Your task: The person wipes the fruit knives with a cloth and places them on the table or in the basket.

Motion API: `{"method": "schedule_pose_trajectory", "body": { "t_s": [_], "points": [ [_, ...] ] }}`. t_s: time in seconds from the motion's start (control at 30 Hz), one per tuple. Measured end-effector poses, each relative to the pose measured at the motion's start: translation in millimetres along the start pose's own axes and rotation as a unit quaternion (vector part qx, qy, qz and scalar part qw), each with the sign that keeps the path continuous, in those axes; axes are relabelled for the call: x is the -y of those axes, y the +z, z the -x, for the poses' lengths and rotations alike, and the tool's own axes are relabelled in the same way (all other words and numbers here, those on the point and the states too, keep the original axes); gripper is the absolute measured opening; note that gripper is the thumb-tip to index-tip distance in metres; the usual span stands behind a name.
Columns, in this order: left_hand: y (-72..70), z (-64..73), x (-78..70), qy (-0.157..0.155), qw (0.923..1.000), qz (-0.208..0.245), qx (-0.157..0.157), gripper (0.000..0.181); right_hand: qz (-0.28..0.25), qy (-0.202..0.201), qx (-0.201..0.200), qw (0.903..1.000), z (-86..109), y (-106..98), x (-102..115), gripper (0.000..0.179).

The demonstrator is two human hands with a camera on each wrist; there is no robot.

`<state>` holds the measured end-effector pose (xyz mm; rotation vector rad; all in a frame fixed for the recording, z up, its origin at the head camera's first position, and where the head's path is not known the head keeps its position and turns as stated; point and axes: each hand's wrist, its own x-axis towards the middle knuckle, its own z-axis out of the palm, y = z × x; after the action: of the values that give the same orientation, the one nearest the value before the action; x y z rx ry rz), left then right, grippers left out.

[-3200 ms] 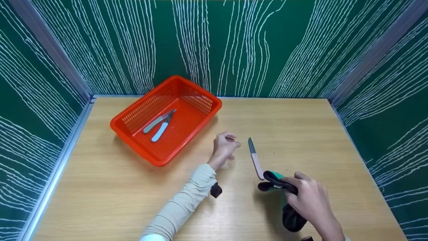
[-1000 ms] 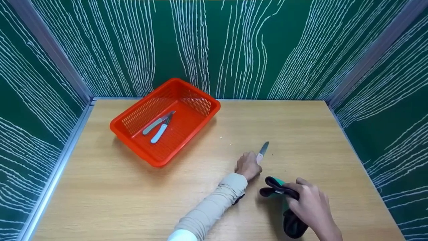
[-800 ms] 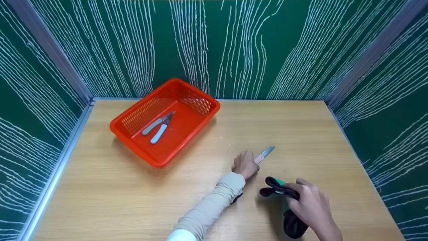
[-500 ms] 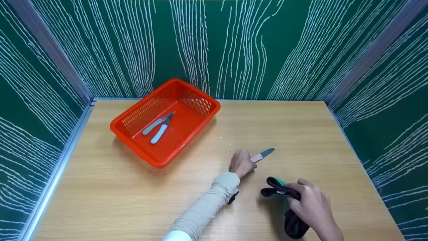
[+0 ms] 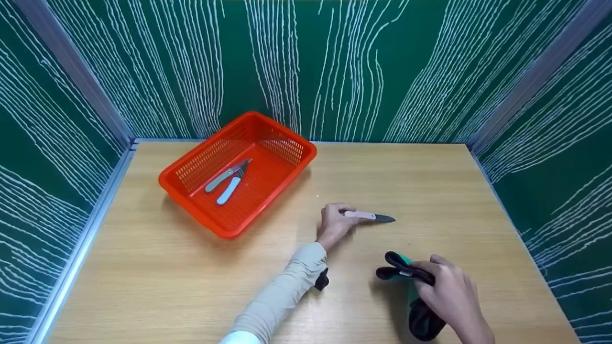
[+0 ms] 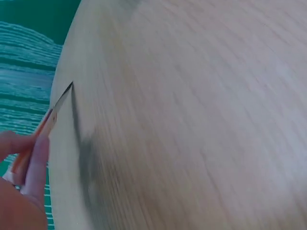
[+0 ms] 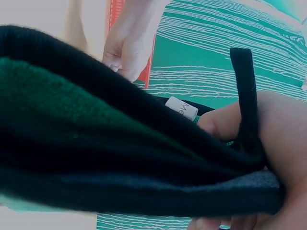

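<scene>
Seemingly, a pick-up is underway: the pink-handled knife (image 5: 362,215) is pinched by the left hand (image 5: 334,221) over the tabletop (image 5: 181,272); a folded green cloth (image 7: 91,115) is gripped by the right hand (image 5: 448,290). A leftward carry into the red basket (image 5: 279,177), beside 2 utensils (image 5: 228,191), seems needed.

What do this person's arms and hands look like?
The left hand and right hand wear no gloves. The left sleeve is wrinkled beige, with a white upper part; a small black piece shows beneath. The right forearm is bare.
</scene>
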<state>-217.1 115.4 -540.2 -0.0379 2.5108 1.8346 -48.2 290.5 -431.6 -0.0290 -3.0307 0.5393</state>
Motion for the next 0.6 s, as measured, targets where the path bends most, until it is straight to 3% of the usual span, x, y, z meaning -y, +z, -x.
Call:
{"method": "schedule_pose_trajectory", "body": {
  "t_s": [0.07, 0.17, 0.3, 0.43, 0.6],
  "points": [
    [-1.3, -2.0, 1.5, 0.019, 0.9985, 0.051, -0.002, 0.024, 0.000, -0.003, -0.007, 1.0000, 0.0, 1, -1, 0.025],
    [-5.0, -2.5, 3.2, 0.048, 0.9893, 0.137, 0.008, 0.024, -0.001, -0.005, -0.018, 0.9998, -0.6, 1, -3, 0.026],
    [-15.1, 1.3, 0.8, 0.059, 0.9768, 0.204, 0.029, 0.025, -0.005, 0.004, -0.017, 0.9998, -3.5, 0, -6, 0.025],
    [-26.6, 6.5, -4.6, 0.076, 0.9655, 0.246, 0.040, 0.025, -0.016, 0.013, -0.027, 0.9994, -6.3, -1, -11, 0.026],
    [-49.5, 19.3, -24.1, 0.107, 0.9591, 0.257, 0.054, 0.025, -0.044, 0.034, -0.037, 0.9978, -9.4, -8, -18, 0.028]
  ]
}}
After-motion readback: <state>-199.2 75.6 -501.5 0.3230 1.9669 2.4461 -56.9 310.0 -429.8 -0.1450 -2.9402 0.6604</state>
